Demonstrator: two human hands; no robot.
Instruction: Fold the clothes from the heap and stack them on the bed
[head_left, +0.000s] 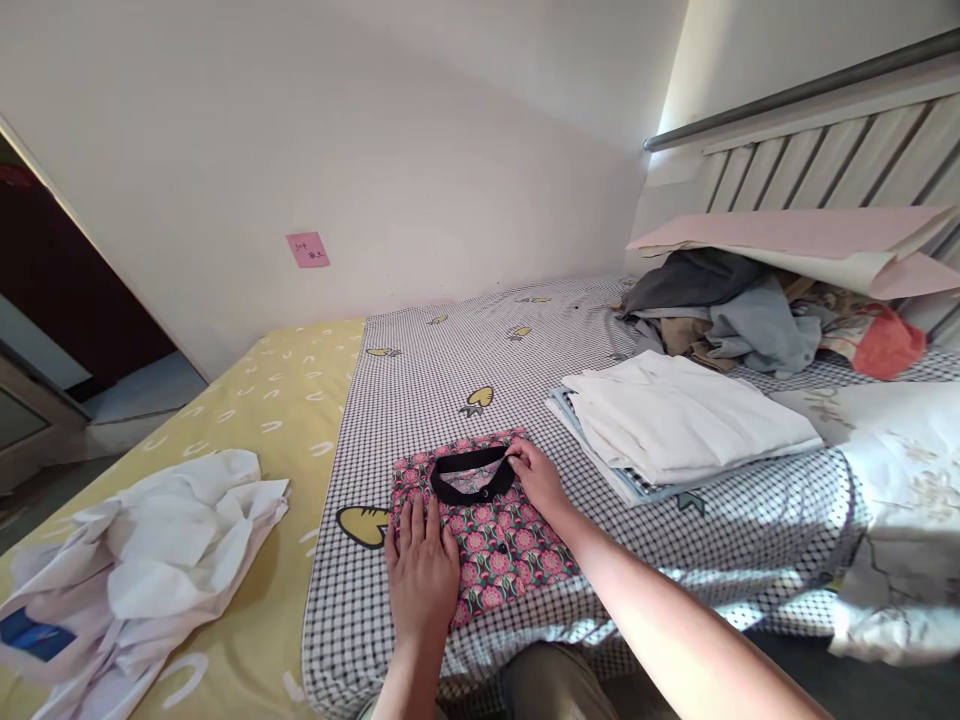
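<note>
A pink floral shirt (499, 560) with a black collar (469, 493) lies folded in a rectangle near the bed's front edge. My left hand (424, 560) rests flat on its left side, just below the collar, fingers stretched out. At the collar's right end, my right hand (534, 475) pinches the fabric between thumb and fingers. One dark button shows on the shirt front.
A folded white stack (675, 415) sits to the right, with a jumbled clothes heap (720, 300) behind it under pink sheets (787, 235). Crumpled white clothing (172, 540) lies left on the yellow part of the bedspread (281, 400). A wall stands behind the bed.
</note>
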